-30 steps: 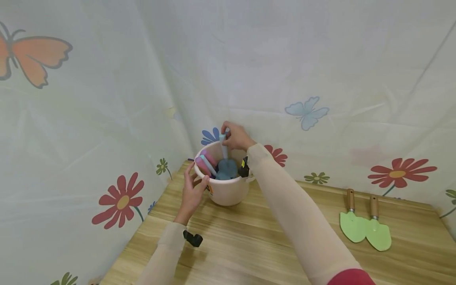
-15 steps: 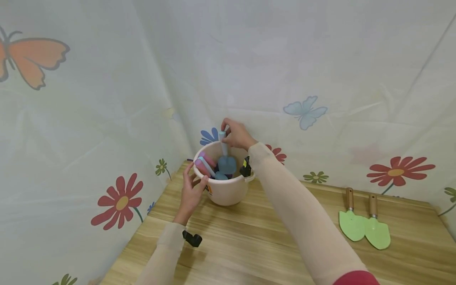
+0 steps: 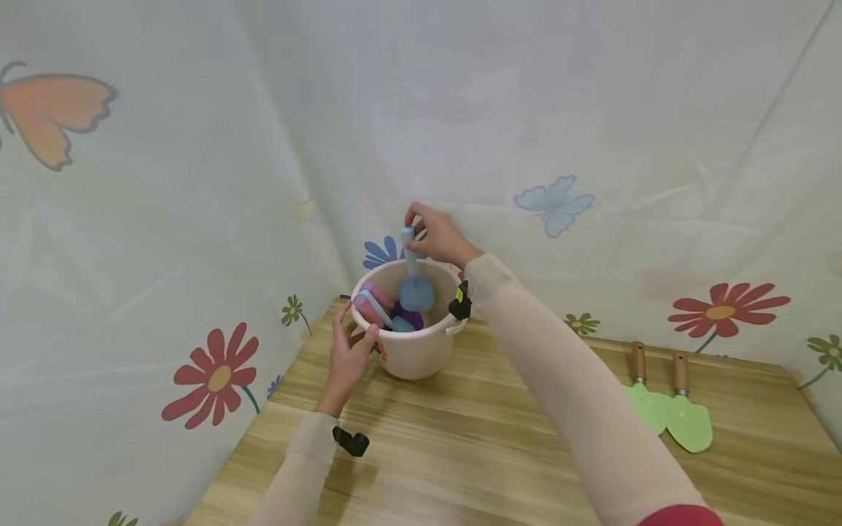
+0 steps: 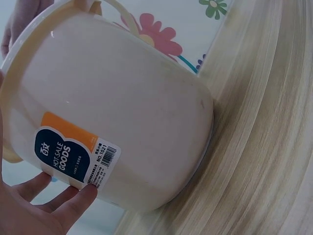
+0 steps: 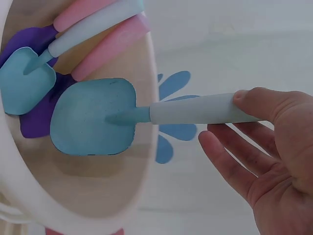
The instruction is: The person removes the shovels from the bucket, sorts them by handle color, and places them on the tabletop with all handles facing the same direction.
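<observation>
A pale cream bucket (image 3: 421,358) stands on the wooden table near the corner. My right hand (image 3: 442,235) pinches the light handle of a blue shovel (image 5: 93,117) between thumb and fingers, above the bucket's far rim; its blade hangs down inside the bucket. At the near left rim, my left hand (image 3: 350,354) holds the bucket, thumb at the rim and fingers against the wall beside the label (image 4: 73,152). Inside, another blue shovel (image 5: 27,81) and two purple shovels with pink handles (image 5: 112,46) lean to the left.
Two green shovels (image 3: 689,422) with wooden handles lie side by side at the right of the wooden table (image 3: 500,438). A white curtain (image 3: 460,109) printed with flowers and butterflies hangs behind and to the left.
My right hand has risen with the blue shovel, lifting its blade higher in the bucket and uncovering the purple blade below. The left hand has kept its hold on the bucket.
</observation>
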`<action>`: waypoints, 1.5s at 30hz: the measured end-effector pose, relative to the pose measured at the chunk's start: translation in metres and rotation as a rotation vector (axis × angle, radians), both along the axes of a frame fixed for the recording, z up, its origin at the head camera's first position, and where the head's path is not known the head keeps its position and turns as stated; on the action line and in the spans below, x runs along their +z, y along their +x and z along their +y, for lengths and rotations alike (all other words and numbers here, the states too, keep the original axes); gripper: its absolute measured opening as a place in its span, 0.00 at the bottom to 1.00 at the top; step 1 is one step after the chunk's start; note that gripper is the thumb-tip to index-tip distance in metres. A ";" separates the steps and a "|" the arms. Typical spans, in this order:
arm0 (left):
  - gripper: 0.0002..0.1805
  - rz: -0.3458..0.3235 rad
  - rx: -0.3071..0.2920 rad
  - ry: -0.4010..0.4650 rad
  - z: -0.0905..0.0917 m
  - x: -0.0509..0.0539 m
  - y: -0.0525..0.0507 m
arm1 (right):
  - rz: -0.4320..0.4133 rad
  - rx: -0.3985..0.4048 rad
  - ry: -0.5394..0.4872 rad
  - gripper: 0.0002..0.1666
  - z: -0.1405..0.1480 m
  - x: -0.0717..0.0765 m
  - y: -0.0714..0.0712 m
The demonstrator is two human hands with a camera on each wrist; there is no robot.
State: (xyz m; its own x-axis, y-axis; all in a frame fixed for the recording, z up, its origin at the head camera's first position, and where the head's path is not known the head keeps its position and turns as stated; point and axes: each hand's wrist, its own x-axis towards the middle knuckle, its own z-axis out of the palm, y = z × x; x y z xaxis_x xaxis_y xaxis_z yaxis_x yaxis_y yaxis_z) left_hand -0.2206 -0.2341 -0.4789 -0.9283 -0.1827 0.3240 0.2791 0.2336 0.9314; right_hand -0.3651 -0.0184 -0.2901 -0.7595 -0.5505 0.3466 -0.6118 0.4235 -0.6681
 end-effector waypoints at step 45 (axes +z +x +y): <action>0.43 -0.062 -0.053 0.006 0.006 0.037 0.027 | 0.107 -0.041 -0.344 0.24 0.121 0.079 0.062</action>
